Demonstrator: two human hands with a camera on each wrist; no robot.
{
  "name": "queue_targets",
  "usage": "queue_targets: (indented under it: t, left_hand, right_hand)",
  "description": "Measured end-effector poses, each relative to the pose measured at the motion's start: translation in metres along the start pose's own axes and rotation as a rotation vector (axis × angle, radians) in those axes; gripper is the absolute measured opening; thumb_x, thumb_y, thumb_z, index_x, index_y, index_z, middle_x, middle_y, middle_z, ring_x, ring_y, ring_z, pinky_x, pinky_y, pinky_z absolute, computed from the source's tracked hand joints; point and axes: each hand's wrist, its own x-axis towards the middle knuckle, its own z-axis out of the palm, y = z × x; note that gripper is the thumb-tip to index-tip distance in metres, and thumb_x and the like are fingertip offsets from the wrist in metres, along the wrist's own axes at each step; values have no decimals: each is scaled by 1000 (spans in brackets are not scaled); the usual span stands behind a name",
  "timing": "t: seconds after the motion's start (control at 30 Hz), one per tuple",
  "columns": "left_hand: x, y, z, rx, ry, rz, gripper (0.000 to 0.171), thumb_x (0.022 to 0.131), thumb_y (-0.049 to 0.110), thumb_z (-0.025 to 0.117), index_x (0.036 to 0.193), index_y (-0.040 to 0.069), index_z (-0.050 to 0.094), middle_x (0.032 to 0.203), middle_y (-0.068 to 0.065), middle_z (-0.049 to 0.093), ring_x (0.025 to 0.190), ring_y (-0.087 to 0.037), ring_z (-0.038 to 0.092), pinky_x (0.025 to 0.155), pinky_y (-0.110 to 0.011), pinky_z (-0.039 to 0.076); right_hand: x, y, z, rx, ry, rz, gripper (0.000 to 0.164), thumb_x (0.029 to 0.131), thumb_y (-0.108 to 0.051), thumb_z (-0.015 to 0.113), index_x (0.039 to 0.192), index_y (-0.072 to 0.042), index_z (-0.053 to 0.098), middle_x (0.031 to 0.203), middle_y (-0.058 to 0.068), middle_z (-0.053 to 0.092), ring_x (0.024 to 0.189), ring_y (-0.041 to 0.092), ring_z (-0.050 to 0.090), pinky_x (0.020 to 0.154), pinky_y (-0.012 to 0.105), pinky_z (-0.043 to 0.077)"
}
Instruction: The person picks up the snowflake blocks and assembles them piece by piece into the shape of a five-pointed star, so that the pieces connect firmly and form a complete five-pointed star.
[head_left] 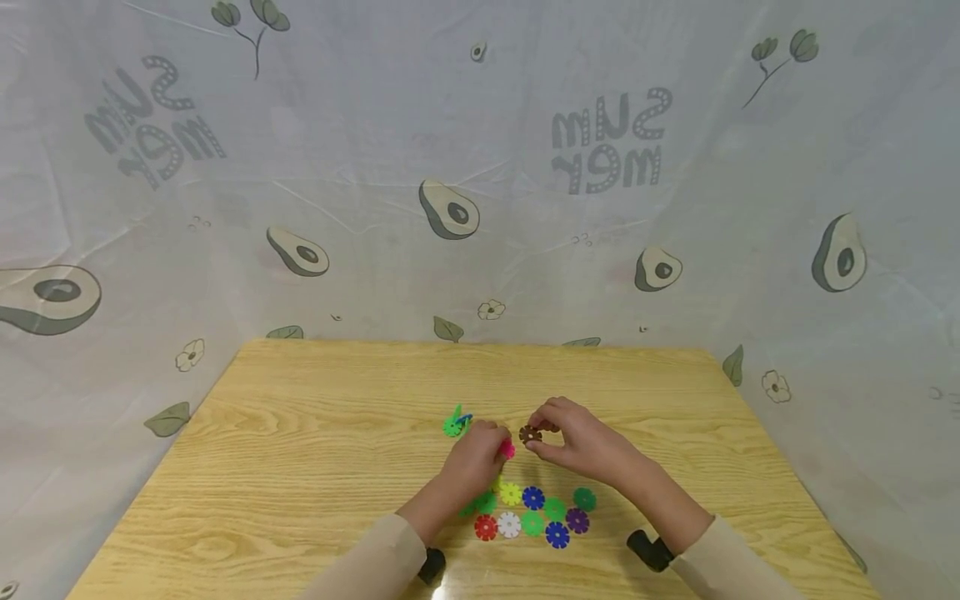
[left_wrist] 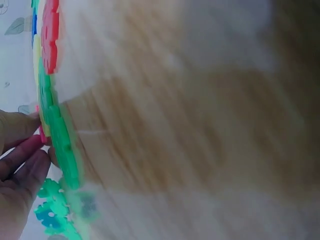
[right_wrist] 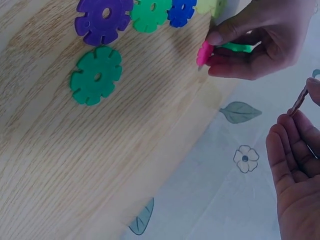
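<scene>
From my head view, the surface spreads wide, yellowish and wood-grained, catching a glare near its front. A pale sheet closes it in behind and on both sides, creased and slightly shiny, printed with halved avocados, leaves, flowers and grey lettering.

The loose discs look like smooth plastic: flat, round, notched around the rim like cogs, with a hole in the middle. Red, white, green, blue, yellow and purple ones lie grouped nearest me. Farther back, beyond the left grip, a green-and-blue cluster has parts standing up at angles.

That left grip pinches a pink disc between thumb and fingers, so I see only part of it, bright and notched. The right grip pinches a brown disc by its edge, just beside the pink one and apart from it. My head view shows its dark, toothed face; in my right wrist view it turns edge-on, thin, with a bumpy rim.
</scene>
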Motion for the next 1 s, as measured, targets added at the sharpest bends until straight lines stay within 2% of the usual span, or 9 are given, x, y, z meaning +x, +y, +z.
queue_targets:
  t: [0.2,0.33,0.5,0.7,0.87,1.0]
  left_hand:
    - [2,-2,-1,-23,-28,-1,23,90,4,79,112,4,73,102,-10,71,95,-22,65,80,-28,59]
    - [3,0,-6,-11,-63,14,21,88,5,81,107,4,73,97,-9,68,91,-22,60,77,-28,53]
    - [3,1,-9,-23,-101,-5,15,88,7,82,100,6,74,91,-6,63,86,-17,52,73,-26,46]
    - [2,2,-10,-103,-117,-24,15,90,7,81,103,6,73,94,-5,61,82,-12,52,70,-21,47]
    - [-1,1,-12,-164,-100,9,15,91,3,79,104,5,72,95,-7,68,82,-11,56,69,-20,49]
    - [-4,-2,-12,-284,-92,-11,12,92,0,76,104,2,74,91,-7,73,76,-7,57,66,-19,50]
  right_hand:
    - [0,-1,-1,-10,-3,9,15,97,-20,75,107,-10,71,103,0,66,94,14,63,85,31,60]
    - [0,-1,-3,-13,-3,14,16,97,-21,75,107,-10,70,103,0,66,95,14,63,85,31,60]
    - [0,-2,-3,-14,-2,20,17,97,-21,76,107,-9,70,103,1,66,95,14,63,85,32,60]
    - [1,0,-2,12,-15,25,17,98,-22,74,108,-8,71,103,2,70,92,15,64,82,35,60]
    - [1,3,-2,82,-58,59,18,102,-21,70,111,-6,69,105,3,76,92,16,70,82,34,62]
    - [-1,4,-1,107,-66,72,17,103,-19,67,115,-6,68,106,3,76,93,13,72,82,28,62]
